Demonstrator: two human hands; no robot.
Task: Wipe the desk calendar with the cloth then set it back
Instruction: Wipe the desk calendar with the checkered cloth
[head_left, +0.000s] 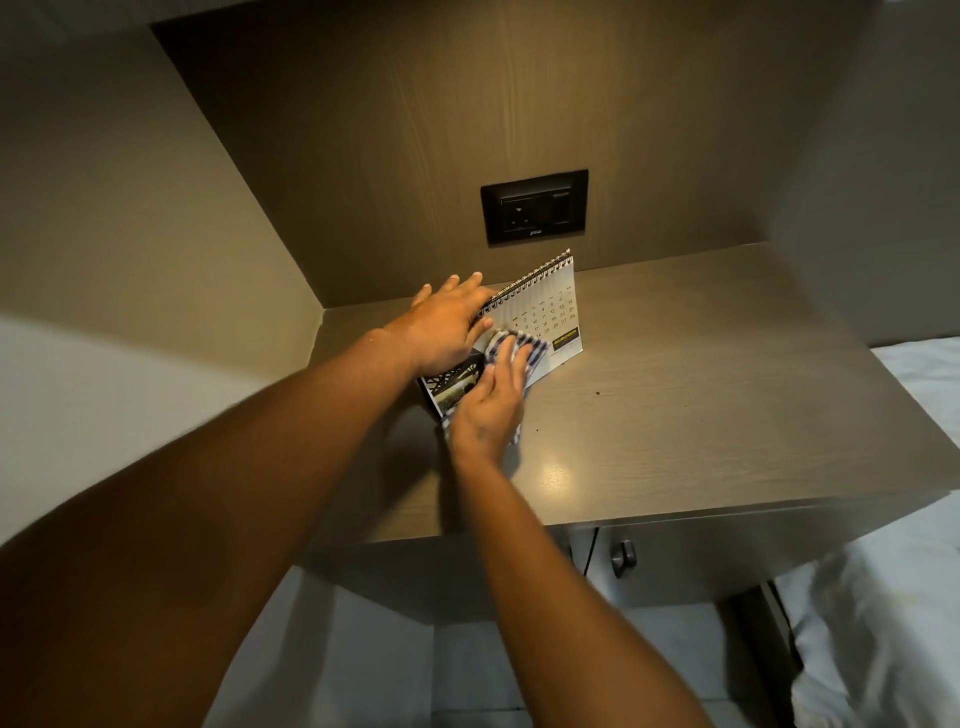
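A spiral-bound desk calendar (551, 306) stands on the grey wooden desk (701, 395) near the back wall, its date grid facing me. My left hand (447, 325) grips its top left corner over the spiral binding. My right hand (491, 410) presses a blue-and-white checked cloth (522, 345) against the lower front of the calendar. The hands hide part of the photo on the calendar's left side.
A black wall socket (535, 207) sits on the back panel above the calendar. A side wall closes the desk on the left. Below the desk front is a cabinet door with a metal knob (623, 558). White bedding (893, 597) lies at the right.
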